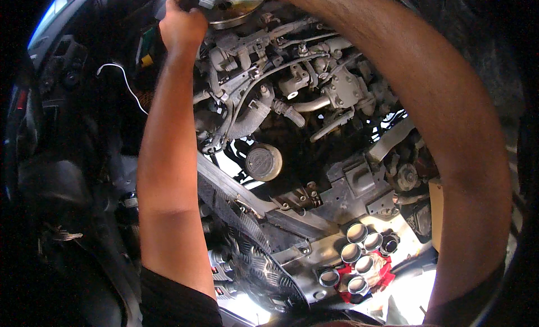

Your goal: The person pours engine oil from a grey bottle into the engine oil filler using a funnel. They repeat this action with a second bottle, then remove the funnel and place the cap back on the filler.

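Observation:
I look down into an open engine bay full of grey, dusty engine parts (314, 91). My left hand (182, 26) is at the top, curled into a fist around a dark tool handle beside a round shiny metal disc (236, 9). The tool's working end is hidden at the frame's top edge. My right forearm (449, 130) arcs up from the lower right to the top edge. Its hand is cut off there, close to the disc.
A round dusty cap (263, 161) sits mid-bay among hoses and brackets. Several short metal cylinders (359, 251) stand on a red rag (382, 273) on the front panel. A white wire (120, 74) loops at the left. A cardboard edge (435, 209) shows at the right.

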A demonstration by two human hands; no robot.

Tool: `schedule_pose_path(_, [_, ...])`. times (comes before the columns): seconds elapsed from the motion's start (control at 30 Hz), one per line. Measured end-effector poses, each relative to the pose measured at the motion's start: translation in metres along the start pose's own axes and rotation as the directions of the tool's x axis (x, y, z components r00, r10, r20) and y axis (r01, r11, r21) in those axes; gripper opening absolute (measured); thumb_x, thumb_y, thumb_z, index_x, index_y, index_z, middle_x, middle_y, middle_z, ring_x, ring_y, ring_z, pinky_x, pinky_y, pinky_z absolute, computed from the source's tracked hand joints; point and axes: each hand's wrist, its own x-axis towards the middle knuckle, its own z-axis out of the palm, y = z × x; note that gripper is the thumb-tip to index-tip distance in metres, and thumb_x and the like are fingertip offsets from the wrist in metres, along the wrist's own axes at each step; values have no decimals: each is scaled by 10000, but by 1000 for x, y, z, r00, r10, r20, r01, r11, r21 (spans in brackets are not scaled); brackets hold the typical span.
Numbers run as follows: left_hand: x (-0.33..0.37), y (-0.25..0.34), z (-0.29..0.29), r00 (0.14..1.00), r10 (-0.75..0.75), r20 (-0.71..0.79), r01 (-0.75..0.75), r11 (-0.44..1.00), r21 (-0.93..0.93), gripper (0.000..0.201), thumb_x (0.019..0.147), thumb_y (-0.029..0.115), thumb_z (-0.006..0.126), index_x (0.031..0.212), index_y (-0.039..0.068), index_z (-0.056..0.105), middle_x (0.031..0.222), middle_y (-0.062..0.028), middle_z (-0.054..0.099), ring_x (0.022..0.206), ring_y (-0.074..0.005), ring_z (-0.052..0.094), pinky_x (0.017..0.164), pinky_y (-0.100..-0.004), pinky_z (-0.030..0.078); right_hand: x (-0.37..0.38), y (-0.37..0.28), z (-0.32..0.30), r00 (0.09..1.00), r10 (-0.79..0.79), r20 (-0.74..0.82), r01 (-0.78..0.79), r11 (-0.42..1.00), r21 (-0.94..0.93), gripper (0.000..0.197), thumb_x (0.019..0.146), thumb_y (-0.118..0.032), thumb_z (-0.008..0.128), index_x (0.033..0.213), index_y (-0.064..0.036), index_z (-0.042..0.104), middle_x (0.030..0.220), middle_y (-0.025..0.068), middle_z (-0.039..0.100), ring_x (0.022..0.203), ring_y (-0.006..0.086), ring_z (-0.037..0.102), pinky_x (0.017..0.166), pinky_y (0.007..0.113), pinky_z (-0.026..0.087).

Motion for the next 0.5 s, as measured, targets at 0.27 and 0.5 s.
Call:
schedule_pose_path(0.27, [-3,0,0,1000,19,-7,-19,1000,-18,554,884,278,697,1416,153,603,1208,-271,752,1175,-455,707,1027,-517,542,12,-3,4,998,32,56,-30,998,-50,233,947,-277,695,1115,-184,827,1252,21,748,1316,249,604,1173,677,354])
schedule_pose_path(0.5, [6,-9,9,999,36,-31,-35,999,39,544,878,267,707,1403,163,612,1208,-263,754,1162,-455,713,1018,-511,550,16,1,5,996,10,92,-5,999,-52,216,955,-275,691,1087,-188,838,1205,14,774,1277,241,632,1155,659,374])
